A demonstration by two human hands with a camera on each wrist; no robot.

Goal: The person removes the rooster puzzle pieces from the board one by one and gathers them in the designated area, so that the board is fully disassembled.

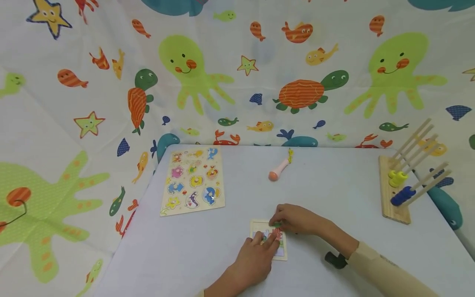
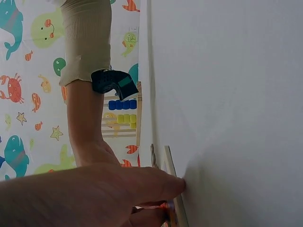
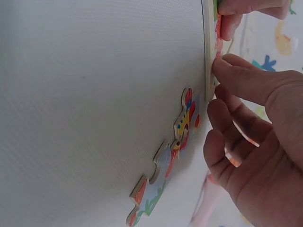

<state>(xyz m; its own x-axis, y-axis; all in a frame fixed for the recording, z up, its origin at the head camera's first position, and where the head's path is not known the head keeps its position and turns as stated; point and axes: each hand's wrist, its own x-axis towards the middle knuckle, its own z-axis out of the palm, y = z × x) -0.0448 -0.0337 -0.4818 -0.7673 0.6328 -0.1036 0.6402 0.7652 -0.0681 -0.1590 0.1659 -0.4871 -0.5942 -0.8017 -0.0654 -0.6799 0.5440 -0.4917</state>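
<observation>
A small wooden jigsaw tray [image 1: 283, 256] lies on the table, with coloured pieces in its lower part. My left hand [image 1: 254, 260] rests on it, fingertips pressing on the pieces; in the left wrist view its thumb [image 2: 173, 187] is by the tray's edge. At the tray's upper right corner my right hand [image 1: 298, 219] pinches a puzzle piece [image 1: 276, 225] with some green on it, mostly covered by the fingers. In the right wrist view, loose puzzle pieces [image 3: 185, 118] lie on the table just beside my right hand [image 3: 255, 118].
A knobbed sea-animal puzzle board [image 1: 193, 181] lies at the back left. Behind the tray is a pink toy microphone [image 1: 280, 168] with a yellow cord. A wooden peg stand [image 1: 395, 194] with yellow and blue beads stands at the right. A sea-print cloth [image 1: 222, 95] hangs behind the table.
</observation>
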